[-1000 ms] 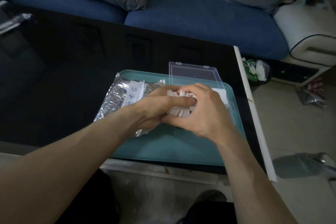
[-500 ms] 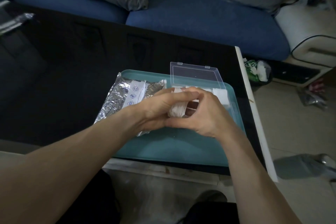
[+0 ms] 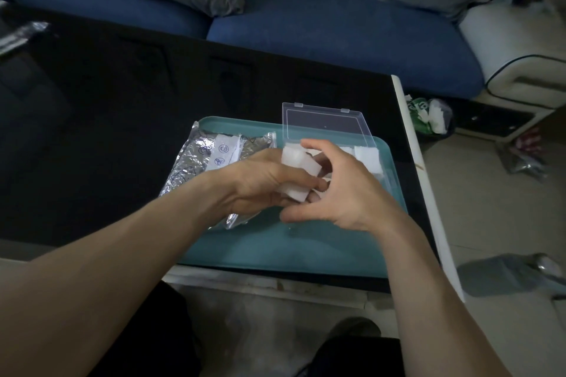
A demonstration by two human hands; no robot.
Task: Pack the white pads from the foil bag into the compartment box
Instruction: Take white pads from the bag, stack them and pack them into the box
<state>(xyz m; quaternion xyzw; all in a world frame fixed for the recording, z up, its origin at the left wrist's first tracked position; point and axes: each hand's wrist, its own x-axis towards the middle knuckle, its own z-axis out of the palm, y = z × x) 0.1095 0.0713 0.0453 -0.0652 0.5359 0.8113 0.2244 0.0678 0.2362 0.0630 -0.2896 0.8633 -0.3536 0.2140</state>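
Note:
My left hand [image 3: 260, 182] grips a stack of white pads [image 3: 298, 167] above the teal tray [image 3: 306, 249]. My right hand [image 3: 346, 193] is next to it with loosely curled fingers. Its fingertips are at the stack's right end and its thumb hangs apart below. Behind the hands sits the clear compartment box [image 3: 366, 144] with its lid [image 3: 324, 122] standing open. White pads [image 3: 369, 159] fill its right compartments; the rest of the box is hidden by my hands. The foil bag [image 3: 196, 161] lies on the left of the tray, partly under my left wrist.
The tray rests on a glossy black table [image 3: 122, 119] near its front right corner. A blue sofa [image 3: 321, 30] with grey cushions runs behind the table. A bin with rubbish [image 3: 432, 116] and other clutter stand on the floor to the right.
The pads were clasped between both hands. Now the left hand alone grips the stack and the right hand has loosened and slid a little right. More of the box shows.

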